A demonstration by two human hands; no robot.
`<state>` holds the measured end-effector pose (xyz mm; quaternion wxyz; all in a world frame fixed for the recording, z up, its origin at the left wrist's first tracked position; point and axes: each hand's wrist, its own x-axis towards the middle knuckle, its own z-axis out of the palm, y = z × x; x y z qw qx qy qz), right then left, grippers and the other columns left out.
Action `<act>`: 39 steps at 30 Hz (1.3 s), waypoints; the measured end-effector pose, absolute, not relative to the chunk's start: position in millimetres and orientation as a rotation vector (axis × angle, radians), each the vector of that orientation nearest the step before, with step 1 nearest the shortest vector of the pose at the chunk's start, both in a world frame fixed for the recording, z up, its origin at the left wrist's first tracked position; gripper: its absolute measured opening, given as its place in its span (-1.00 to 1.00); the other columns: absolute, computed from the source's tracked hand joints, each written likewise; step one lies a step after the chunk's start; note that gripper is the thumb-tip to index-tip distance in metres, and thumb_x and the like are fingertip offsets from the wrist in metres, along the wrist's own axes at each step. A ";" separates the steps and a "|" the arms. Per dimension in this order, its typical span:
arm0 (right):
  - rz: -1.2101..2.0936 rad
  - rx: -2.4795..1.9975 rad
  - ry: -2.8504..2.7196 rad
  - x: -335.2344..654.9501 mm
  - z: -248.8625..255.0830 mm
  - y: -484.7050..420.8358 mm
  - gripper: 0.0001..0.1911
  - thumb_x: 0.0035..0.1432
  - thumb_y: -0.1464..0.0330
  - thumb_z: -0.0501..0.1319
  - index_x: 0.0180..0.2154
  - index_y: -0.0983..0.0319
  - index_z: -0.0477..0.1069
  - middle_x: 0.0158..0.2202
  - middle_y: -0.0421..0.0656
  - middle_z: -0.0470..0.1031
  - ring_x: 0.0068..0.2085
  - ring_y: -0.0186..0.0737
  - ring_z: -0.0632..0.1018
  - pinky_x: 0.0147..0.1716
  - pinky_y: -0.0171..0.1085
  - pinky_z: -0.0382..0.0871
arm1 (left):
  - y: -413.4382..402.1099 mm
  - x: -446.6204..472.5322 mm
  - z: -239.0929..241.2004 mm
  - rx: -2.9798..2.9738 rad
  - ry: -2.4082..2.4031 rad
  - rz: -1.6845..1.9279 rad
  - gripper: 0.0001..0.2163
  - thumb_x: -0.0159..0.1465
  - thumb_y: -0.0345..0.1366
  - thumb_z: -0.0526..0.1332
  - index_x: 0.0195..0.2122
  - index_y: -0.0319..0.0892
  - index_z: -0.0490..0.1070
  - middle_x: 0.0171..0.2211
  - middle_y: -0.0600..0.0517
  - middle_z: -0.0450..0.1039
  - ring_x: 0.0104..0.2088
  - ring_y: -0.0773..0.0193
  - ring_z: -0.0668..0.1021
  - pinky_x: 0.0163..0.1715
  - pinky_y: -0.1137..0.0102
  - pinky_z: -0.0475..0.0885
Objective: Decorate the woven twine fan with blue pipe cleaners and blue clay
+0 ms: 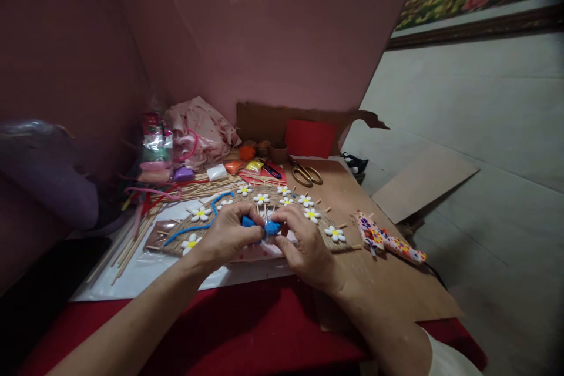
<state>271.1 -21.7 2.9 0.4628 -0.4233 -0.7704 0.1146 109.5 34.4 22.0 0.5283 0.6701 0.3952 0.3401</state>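
Observation:
My left hand [235, 232] and my right hand [304, 244] meet at the centre, fingers pinched around a small clear packet of blue modelling clay [272, 227]. Below and behind them lies a fan-shaped piece wound with brown twine [253, 192] over thin sticks. White daisies with yellow centres [335, 234] are dotted across it. On its left part, a wavy blue clay strand [194, 228] runs along the twine. My fingers hide part of the middle of the piece.
Gold-handled scissors [307, 175] rest on a cardboard sheet [352, 282]. At right is a floral-patterned, gun-shaped object [388, 241]. Wooden sticks [126, 249], coloured clay packets [217, 173] and a pink cloth [200, 129] lie left and behind. A red cloth [247, 323] covers the table.

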 end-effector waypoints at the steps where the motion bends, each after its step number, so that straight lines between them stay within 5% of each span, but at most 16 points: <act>1: 0.288 -1.052 -1.917 271.0 2.6 -22.1 -0.69 0.01 0.63 0.10 -0.20 0.24 0.28 -0.22 -0.10 0.32 -0.21 -0.19 0.36 -0.22 -0.24 0.29 | 35.3 109.8 19.9 1.625 0.947 0.823 -0.95 -0.12 -0.44 0.20 -0.59 -0.22 0.34 -0.66 0.15 0.32 -0.65 0.45 0.32 -0.63 0.51 0.18; 6: 0.330 -1.115 -2.003 271.1 0.0 -23.1 -0.64 -0.02 0.65 0.05 -0.16 0.23 0.22 -0.16 -0.06 0.29 -0.13 -0.14 0.34 -0.13 -0.18 0.26 | 36.8 112.9 12.1 1.679 0.938 0.860 -0.95 -0.12 -0.44 0.21 -0.63 -0.22 0.33 -0.69 0.18 0.26 -0.65 0.48 0.27 -0.66 0.54 0.14; 21: 0.430 -1.110 -1.546 283.1 5.9 -16.8 -0.97 0.02 0.45 0.19 -0.40 0.24 0.35 -0.48 -0.24 0.33 -0.44 -0.33 0.37 -0.44 -0.32 0.26 | 32.5 117.3 18.4 1.254 0.776 0.870 -0.79 -0.07 -0.29 0.38 -0.52 -0.21 0.34 -0.66 0.13 0.38 -0.66 0.41 0.39 -0.66 0.49 0.28; 26: 0.756 -0.986 -1.342 285.7 8.4 -13.6 -0.91 0.05 0.38 0.19 -0.33 0.23 0.34 -0.48 -0.26 0.33 -0.51 -0.38 0.37 -0.54 -0.36 0.29 | 37.8 113.9 15.7 1.204 0.792 0.937 -0.80 -0.07 -0.32 0.39 -0.52 -0.22 0.36 -0.65 0.15 0.36 -0.65 0.43 0.39 -0.65 0.51 0.26; 32: 0.673 -1.040 -1.604 285.9 7.8 -12.7 -0.79 0.05 0.53 0.11 -0.27 0.21 0.42 -0.25 -0.14 0.41 -0.30 -0.29 0.45 -0.40 -0.33 0.38 | 41.0 112.3 12.5 1.234 0.818 0.935 -0.80 -0.07 -0.30 0.39 -0.52 -0.22 0.37 -0.64 0.15 0.34 -0.64 0.44 0.35 -0.65 0.51 0.24; 39: 0.837 -1.029 -1.481 283.1 4.5 -10.7 -0.83 0.04 0.35 0.26 -0.26 0.24 0.44 -0.37 -0.18 0.43 -0.44 -0.36 0.43 -0.51 -0.36 0.36 | 41.0 112.9 11.9 1.284 0.821 0.980 -0.80 -0.06 -0.30 0.39 -0.52 -0.22 0.38 -0.61 0.13 0.36 -0.59 0.43 0.37 -0.58 0.49 0.27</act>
